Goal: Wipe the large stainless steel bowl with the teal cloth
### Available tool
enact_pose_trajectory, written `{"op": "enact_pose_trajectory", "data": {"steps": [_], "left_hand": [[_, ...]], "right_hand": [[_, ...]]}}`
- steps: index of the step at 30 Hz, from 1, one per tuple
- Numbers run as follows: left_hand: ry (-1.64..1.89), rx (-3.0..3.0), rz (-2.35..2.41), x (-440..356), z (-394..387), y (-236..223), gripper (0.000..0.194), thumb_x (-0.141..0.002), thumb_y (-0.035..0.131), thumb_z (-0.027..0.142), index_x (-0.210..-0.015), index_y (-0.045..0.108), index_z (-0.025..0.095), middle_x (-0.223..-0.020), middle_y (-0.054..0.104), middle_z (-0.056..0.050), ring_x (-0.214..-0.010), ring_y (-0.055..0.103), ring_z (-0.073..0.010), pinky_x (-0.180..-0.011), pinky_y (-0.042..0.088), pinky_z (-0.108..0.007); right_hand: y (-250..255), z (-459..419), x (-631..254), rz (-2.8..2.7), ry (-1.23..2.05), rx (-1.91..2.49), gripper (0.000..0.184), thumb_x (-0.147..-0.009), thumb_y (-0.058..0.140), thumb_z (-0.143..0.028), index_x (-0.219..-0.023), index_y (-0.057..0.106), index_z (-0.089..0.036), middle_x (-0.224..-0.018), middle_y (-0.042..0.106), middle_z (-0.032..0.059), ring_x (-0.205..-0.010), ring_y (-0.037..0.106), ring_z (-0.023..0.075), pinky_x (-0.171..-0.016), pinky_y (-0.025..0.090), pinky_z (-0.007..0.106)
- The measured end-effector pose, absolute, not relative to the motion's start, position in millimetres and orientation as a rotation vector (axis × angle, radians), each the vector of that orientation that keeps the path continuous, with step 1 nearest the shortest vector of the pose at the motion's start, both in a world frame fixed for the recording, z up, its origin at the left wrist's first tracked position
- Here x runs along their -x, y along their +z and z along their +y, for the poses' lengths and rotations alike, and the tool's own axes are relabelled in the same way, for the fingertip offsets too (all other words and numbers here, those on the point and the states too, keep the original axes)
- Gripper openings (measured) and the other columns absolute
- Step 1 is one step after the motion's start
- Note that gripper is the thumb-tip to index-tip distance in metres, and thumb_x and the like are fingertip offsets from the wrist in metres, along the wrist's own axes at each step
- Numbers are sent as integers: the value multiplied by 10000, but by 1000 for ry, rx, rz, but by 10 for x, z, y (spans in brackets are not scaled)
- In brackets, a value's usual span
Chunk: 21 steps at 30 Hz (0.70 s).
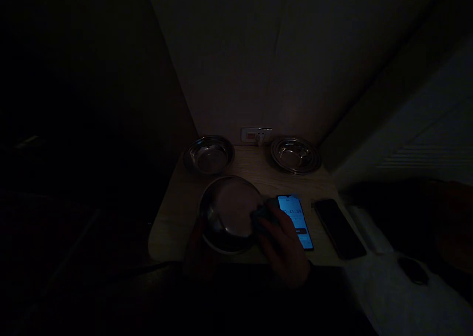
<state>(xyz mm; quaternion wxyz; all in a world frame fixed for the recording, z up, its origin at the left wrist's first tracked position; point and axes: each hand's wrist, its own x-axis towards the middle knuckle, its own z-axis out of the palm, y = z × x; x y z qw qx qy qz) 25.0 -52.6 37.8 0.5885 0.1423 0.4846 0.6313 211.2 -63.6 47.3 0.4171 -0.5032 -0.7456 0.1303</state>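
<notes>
A shiny metal bowl (231,210) is tilted toward me over the front of the small table, its rounded outer side seeming to face up. My left hand (197,250), deep in shadow, grips the bowl by its lower left edge. Against the bowl's right side, my right hand (284,250) is closed on a dark bluish cloth (263,217); the dim light hides its exact shape. Just beyond the right hand lies a lit phone (297,222) with a running timer on its screen.
Another metal bowl (209,155) sits at the table's (173,227) back left, and stacked metal dishes (295,155) at the back right. A dark phone (340,228) lies on the right edge. Behind, a wall socket (256,135) holds a plug. A dark oval object (413,270) rests on pale fabric.
</notes>
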Motion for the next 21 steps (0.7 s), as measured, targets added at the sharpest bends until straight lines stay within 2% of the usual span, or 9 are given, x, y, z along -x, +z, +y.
{"op": "enact_pose_trajectory", "data": {"steps": [5,9,14,18,21], "left_hand": [[1442,-315,1170,-220,-506,347,333,-870,514,372,-1140,562,185,-1183,573,-77,-1003,577,-209,-844,491,-414],[1415,-310,1220,-196,-519,348,335,-805,581,417,-1041,658,192,-1068,673,-82,-1070,575,-291,-902,465,-441],[1508,-474,1386,-247,-581,371,417,-600,760,193,-1011,694,210,-1124,676,-55,-1256,444,-312,-1049,366,-369],[1501,-484,1433,-250,-591,338,342,-654,715,226,-995,685,235,-1112,683,-49,-1282,415,-311,-1031,392,-430],[1438,-529,1451,-175,-588,308,403,-613,745,199,-1009,680,229,-1179,651,-44,-1292,400,-313,-1055,362,-434]], "right_hand": [[464,-610,-2140,-1950,253,1189,319,-884,513,-184,-1182,597,-264,-1138,648,64,-1048,577,231,-872,507,430],[476,-648,-2099,-1970,209,1169,344,-878,514,-158,-1209,574,-230,-1089,672,63,-999,593,220,-850,513,405],[495,-676,-2044,-2009,150,1171,298,-874,509,-170,-1144,621,-232,-1058,675,64,-974,586,226,-824,513,401],[483,-674,-2024,-2033,174,1176,285,-874,509,-170,-1124,633,-225,-1052,669,77,-972,583,227,-807,514,400],[466,-671,-2020,-2039,173,1191,276,-879,509,-187,-1120,634,-237,-1049,670,73,-967,589,226,-820,508,407]]}}
